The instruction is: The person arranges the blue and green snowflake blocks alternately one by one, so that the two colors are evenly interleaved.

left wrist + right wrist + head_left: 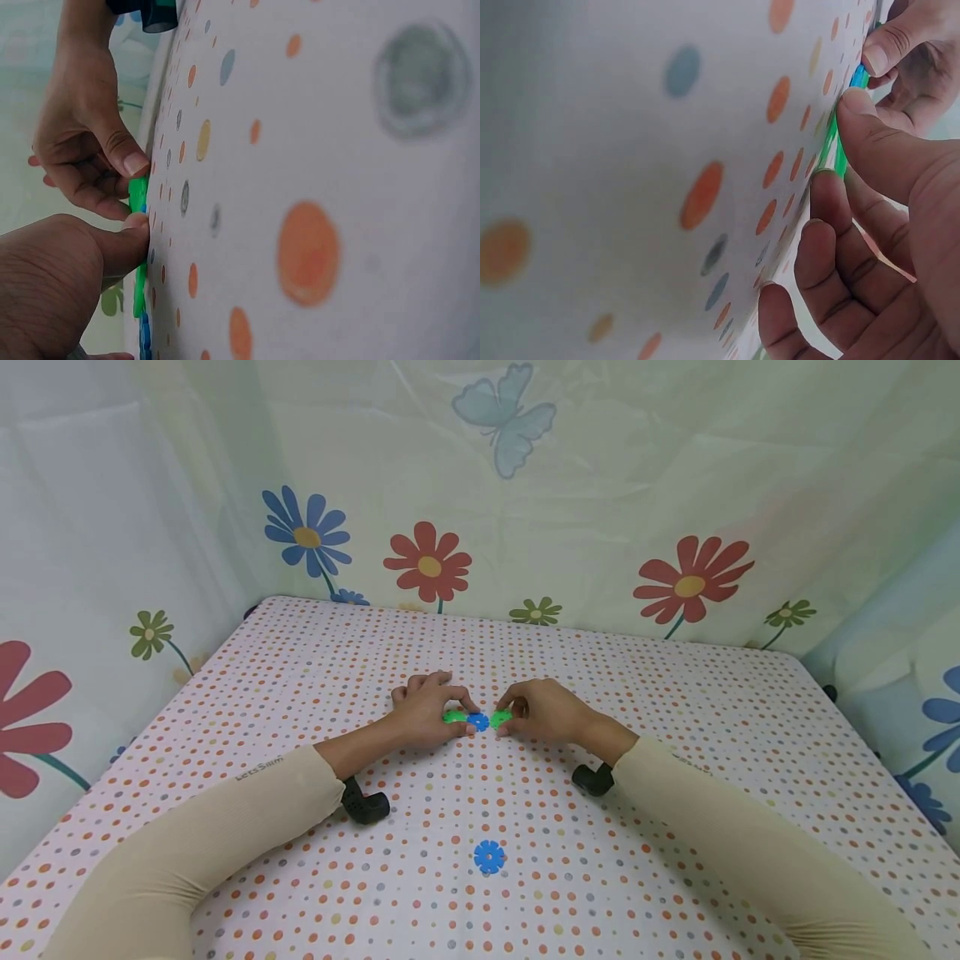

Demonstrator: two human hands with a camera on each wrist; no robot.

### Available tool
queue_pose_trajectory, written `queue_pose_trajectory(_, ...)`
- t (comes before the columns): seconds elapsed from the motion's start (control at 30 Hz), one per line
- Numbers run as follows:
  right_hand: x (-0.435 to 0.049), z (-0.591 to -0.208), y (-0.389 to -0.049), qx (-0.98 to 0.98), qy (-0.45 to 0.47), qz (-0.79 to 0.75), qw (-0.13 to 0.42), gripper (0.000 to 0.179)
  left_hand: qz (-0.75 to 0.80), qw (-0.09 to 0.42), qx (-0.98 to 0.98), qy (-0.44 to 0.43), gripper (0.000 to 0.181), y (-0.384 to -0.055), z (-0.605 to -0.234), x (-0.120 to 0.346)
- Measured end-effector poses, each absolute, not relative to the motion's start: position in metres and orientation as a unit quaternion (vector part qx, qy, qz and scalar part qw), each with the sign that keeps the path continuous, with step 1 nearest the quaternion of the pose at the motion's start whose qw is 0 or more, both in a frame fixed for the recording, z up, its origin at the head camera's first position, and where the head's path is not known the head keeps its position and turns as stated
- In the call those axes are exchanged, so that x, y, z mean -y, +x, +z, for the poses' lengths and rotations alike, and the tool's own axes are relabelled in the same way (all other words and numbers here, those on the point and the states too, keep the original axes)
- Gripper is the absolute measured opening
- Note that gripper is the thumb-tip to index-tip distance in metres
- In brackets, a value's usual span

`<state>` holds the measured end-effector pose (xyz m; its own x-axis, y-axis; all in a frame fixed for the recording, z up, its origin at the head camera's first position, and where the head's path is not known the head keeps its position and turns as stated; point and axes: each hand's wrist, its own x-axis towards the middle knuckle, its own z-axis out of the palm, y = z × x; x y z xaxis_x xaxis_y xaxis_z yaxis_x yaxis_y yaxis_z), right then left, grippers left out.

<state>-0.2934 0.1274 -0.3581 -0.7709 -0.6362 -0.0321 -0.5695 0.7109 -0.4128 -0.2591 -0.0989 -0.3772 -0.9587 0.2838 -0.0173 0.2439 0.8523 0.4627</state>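
A flat blue notched disc [477, 722] and a green notched disc [454, 716] sit side by side, partly covered by my left hand [429, 717]. Left thumb and index finger pinch the blue disc at its near and far edges. Facing it, my right hand [553, 713] pinches a second green disc [501, 718] close against the blue one. From the left wrist, the right hand's green disc [137, 195] shows edge-on by the left thumb. A further blue piece [145, 337] lies past the green one there, hidden under the left hand in the head view.
A loose blue notched disc [489, 857] lies flat on the dotted tablecloth [420, 893], nearer the person. Black wrist devices [366, 803] hang under both sleeves. A flowered curtain [570, 527] stands behind the table's far edge and along its sides.
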Motion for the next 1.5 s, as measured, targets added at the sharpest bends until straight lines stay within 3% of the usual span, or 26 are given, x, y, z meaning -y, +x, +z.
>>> queue_pose_trajectory(1.5, -0.1328, -0.3576, -0.2954, -0.916, -0.322, -0.218, 0.103, 0.027, 0.236, 0.043, -0.961, 0.139, 0.016, -0.2595, -0.378, 0.0996)
